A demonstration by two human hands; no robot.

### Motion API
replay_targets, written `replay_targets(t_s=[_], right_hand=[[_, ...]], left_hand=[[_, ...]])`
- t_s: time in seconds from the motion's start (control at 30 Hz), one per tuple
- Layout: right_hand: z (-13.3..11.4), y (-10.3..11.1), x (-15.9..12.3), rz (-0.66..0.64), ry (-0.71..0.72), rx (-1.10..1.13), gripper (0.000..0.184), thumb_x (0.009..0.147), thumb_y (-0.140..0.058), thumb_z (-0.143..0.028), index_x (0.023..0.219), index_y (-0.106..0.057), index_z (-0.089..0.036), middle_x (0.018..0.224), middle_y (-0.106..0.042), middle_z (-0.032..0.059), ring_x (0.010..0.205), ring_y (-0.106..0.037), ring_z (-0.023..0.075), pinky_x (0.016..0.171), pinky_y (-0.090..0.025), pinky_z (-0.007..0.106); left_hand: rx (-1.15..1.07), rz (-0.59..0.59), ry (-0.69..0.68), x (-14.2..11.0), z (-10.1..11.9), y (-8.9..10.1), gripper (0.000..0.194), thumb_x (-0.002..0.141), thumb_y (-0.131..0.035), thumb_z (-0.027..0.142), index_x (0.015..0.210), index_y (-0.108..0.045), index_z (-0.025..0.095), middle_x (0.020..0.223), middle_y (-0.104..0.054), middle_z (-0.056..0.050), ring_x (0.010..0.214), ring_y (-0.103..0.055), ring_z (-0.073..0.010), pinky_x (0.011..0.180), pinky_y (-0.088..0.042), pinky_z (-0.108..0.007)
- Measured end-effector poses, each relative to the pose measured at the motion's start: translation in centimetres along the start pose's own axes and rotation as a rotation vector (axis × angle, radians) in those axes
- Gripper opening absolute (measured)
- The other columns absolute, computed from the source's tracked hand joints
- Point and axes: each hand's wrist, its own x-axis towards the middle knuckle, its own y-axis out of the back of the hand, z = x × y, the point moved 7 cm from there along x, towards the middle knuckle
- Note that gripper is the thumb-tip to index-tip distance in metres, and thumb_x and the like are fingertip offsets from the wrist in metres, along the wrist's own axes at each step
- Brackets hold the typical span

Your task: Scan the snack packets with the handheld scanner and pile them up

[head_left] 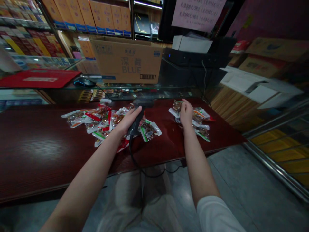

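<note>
My left hand (127, 120) is wrapped round the grip of a black handheld barcode scanner (141, 111), whose head points away over the dark red counter (36, 145); its black cable (135, 158) hangs off the front edge. A spread of clear snack packets (94, 120) lies left of that hand, and one packet (149, 130) lies just right of it. My right hand (186, 112) rests on a smaller pile of snack packets (200, 124) at the counter's right, fingers curled on the top packet.
A glass display case (125, 91) runs behind the counter, carrying a cardboard box marked BLUE (127, 61), a red mat (38, 78) and a computer mouse (83, 82). Shelves of boxed goods (31, 35) fill the back left. A black printer (193, 58) stands at the right.
</note>
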Motion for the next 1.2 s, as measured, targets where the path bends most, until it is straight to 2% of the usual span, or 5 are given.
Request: replay_targets(t_s=[0.3, 0.57, 0.67, 0.9, 1.2], right_hand=[[0.2, 0.8, -1.5, 0.072, -0.013, -0.570, 0.048, 0.084, -0.040, -0.012, 0.129, -0.054, -0.020, 0.126, -0.056, 0.0157, 0.124, -0.047, 0.0305, 0.112, -0.012, 0.063], [-2.0, -3.2, -3.3, -0.226, 0.134, -0.515, 0.023, 0.092, -0.047, -0.030, 0.092, -0.068, -0.020, 0.120, -0.062, 0.0123, 0.129, -0.041, 0.0319, 0.112, -0.006, 0.065], [-3.6, -2.9, -3.8, -0.216, 0.159, -0.406, 0.027, 0.094, -0.047, -0.035, 0.106, -0.067, -0.020, 0.122, -0.062, 0.0118, 0.125, -0.045, 0.0291, 0.114, -0.015, 0.057], [-6.0, -5.1, -8.6, -0.688, 0.138, -0.238, 0.029, 0.076, -0.071, -0.052, 0.073, -0.072, -0.023, 0.096, -0.067, 0.0073, 0.099, -0.053, 0.0274, 0.096, -0.037, 0.046], [-1.7, -5.9, -5.8, -0.490, -0.381, 0.511, 0.044, 0.067, -0.070, -0.060, 0.082, -0.051, -0.023, 0.088, -0.071, 0.0009, 0.070, -0.066, 0.0151, 0.066, -0.051, 0.030]], left_hand=[[-0.037, 0.063, -0.037, 3.7, 3.6, 4.4, 0.040, 0.081, -0.067, 0.053, 0.085, -0.057, 0.015, 0.058, -0.057, -0.001, 0.044, -0.051, -0.0097, 0.041, -0.038, -0.021], [-0.068, 0.008, -0.035, 5.0, 1.7, 5.0, 0.044, 0.078, -0.068, 0.057, 0.088, -0.059, 0.015, 0.057, -0.053, 0.000, 0.043, -0.047, -0.0096, 0.040, -0.036, -0.022], [-0.103, -0.016, -0.025, 5.0, 1.1, 5.3, 0.045, 0.078, -0.067, 0.058, 0.091, -0.060, 0.016, 0.057, -0.053, 0.001, 0.042, -0.047, -0.0097, 0.040, -0.036, -0.022], [-0.046, 0.004, -0.080, 4.0, 1.6, 5.2, 0.050, 0.074, -0.070, 0.061, 0.086, -0.054, 0.016, 0.061, -0.057, 0.001, 0.045, -0.049, -0.0088, 0.040, -0.040, -0.020], [-0.081, -0.075, -0.035, 2.7, 0.8, 3.3, 0.047, 0.075, -0.069, 0.060, 0.089, -0.056, 0.017, 0.063, -0.058, 0.000, 0.045, -0.052, -0.0110, 0.041, -0.042, -0.023]])
